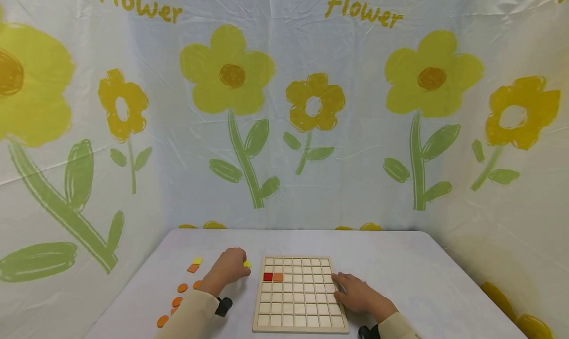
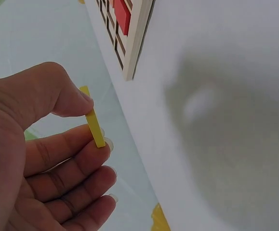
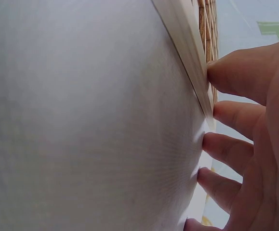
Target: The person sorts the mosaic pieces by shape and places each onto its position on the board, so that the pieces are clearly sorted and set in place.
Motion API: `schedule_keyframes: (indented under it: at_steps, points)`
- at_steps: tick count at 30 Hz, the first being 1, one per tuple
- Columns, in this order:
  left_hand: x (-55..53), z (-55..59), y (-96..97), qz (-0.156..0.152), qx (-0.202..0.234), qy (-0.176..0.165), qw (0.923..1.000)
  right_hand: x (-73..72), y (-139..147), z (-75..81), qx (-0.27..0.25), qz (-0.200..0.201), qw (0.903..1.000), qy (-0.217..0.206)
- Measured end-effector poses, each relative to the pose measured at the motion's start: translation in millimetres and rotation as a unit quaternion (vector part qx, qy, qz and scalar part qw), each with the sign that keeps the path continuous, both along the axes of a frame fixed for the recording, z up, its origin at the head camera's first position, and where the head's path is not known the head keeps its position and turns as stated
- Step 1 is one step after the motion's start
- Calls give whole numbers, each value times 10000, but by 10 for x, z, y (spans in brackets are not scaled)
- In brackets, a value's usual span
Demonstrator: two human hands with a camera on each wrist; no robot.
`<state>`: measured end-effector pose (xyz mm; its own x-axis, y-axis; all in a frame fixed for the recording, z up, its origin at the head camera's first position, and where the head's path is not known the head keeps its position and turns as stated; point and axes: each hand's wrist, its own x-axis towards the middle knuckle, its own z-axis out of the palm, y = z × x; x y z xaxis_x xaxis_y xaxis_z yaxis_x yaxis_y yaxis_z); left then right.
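Note:
A yellow square tile (image 2: 95, 126) is pinched between the thumb and fingertips of my left hand (image 1: 232, 267), raised over the table left of the wooden grid board (image 1: 299, 332). Seen edge-on in the left wrist view, the tile is thin and flat. In the board's third row a red tile (image 1: 267, 276) and an orange tile (image 1: 277, 277) fill the two leftmost cells. My right hand (image 1: 357, 293) rests at the board's right edge, thumb and fingertip touching its frame and the other fingers spread on the table.
Left of the board lie several orange round pieces (image 1: 182, 287), partly hidden by the left sleeve. Farther back a yellow square (image 1: 197, 261) and an orange square (image 1: 193, 268) lie together. A flower-print curtain (image 1: 311, 190) surrounds the white table (image 1: 382, 250).

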<state>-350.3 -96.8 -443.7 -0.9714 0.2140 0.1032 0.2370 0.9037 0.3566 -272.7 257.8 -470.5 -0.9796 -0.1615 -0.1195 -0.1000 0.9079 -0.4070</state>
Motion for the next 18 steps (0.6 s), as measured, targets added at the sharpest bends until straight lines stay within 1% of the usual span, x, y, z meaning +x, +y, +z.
schedule_keyframes:
  at_steps: [3,6,11,15,18]
  points:
    - [-4,-3,49,4,-27,-153,9999,-6,3,-9,12,10,10000,-38]
    - [-6,15,99,-94,-115,-212,9997,-19,12,-7,57,31,10000,-24]
    - [27,55,194,-344,-103,-138,9993,-31,16,35,48,21,10000,28]
    - [73,41,260,-490,-47,-129,9987,-10,5,46,0,21,10000,-48]
    - [103,11,304,-563,38,-208,9982,5,-9,38,-2,22,10000,-75]
